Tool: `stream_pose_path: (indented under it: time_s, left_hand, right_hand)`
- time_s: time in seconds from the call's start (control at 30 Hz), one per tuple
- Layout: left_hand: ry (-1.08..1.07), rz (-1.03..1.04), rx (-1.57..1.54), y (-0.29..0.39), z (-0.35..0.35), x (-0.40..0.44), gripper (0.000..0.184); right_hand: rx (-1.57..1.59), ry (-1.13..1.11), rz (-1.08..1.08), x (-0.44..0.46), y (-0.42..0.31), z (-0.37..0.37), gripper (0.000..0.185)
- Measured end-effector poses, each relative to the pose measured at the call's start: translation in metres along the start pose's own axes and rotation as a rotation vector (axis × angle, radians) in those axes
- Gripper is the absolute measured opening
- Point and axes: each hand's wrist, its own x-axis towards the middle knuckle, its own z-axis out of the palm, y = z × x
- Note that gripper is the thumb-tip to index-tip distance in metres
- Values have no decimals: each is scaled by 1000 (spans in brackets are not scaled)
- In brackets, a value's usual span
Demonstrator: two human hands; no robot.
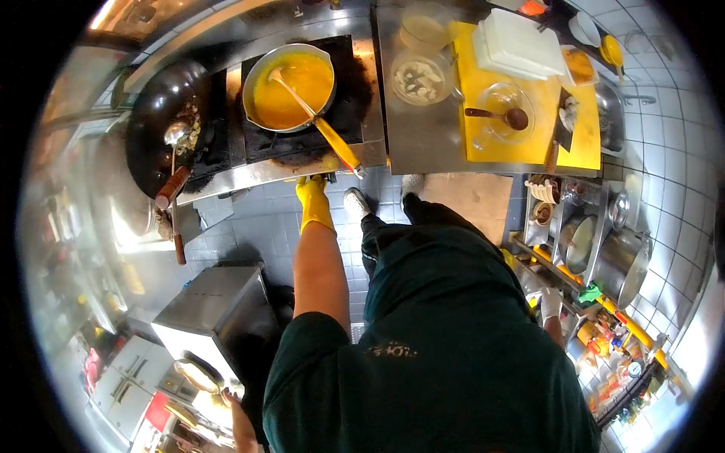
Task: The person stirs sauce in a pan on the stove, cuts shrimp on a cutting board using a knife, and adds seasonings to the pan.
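My left hand (313, 202), in a yellow rubber glove, reaches to the stove's front edge, its fingers closed at a black control knob (330, 177). Just above it on the burner stands a saucepan (253, 113) of thick yellow-orange liquid. A ladle with a yellow-wrapped handle (332, 143) rests in the liquid and sticks out over the rim. At my side hangs my right hand (552, 303), in a pale glove beside the shelving; its fingers are too small and blurred to read.
A black wok (155, 113) with a metal ladle sits left. On the right counter, a yellow cutting board (476, 143) carries a white container (521, 45), a glass bowl (529, 124) and a cleaver (559, 136). Another person's hand (236, 411) shows lower left. Pots (623, 264) fill the right shelves.
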Motion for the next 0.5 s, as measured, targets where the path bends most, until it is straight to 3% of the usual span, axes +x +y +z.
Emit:
stream_pose_path:
  time_s: [0.07, 0.13, 0.23, 0.27, 0.3, 0.33, 0.4, 0.43, 0.47, 0.5]
  left_hand:
    - [2, 19, 5, -4, -8, 14, 64]
    - [-9, 64, 118, -9, -12, 18, 66]
    - [60, -62, 365, 10, -16, -3, 71]
    - [73, 18, 456, 10, -21, -6, 73]
    - [87, 100, 543, 11, -27, -9, 76]
    - [102, 185, 629, 12, -34, -12, 79]
    - [172, 467, 704, 76, -3, -138, 84]
    - [213, 774, 807, 81, -6, -154, 85]
    - [256, 1082, 902, 86, -4, -169, 86]
    - [156, 1204, 879, 105, 6, -195, 86]
  right_hand:
    - [5, 5, -39, 15, 6, 7, 38]
    - [91, -6, 35, 25, -27, -7, 39]
    - [259, -42, -10, 26, -72, -23, 33]
    - [281, -46, 30, 28, -82, -24, 31]
    - [304, -49, 71, 31, -85, -21, 28]
    - [161, -15, -56, 35, -88, -19, 29]
    - [-122, 58, -298, 55, -51, 27, 30]
    - [-338, 57, -439, 71, -23, 66, 29]
    - [-272, 72, -399, 73, -22, 90, 27]
    - [-207, 85, -360, 74, -24, 108, 25]
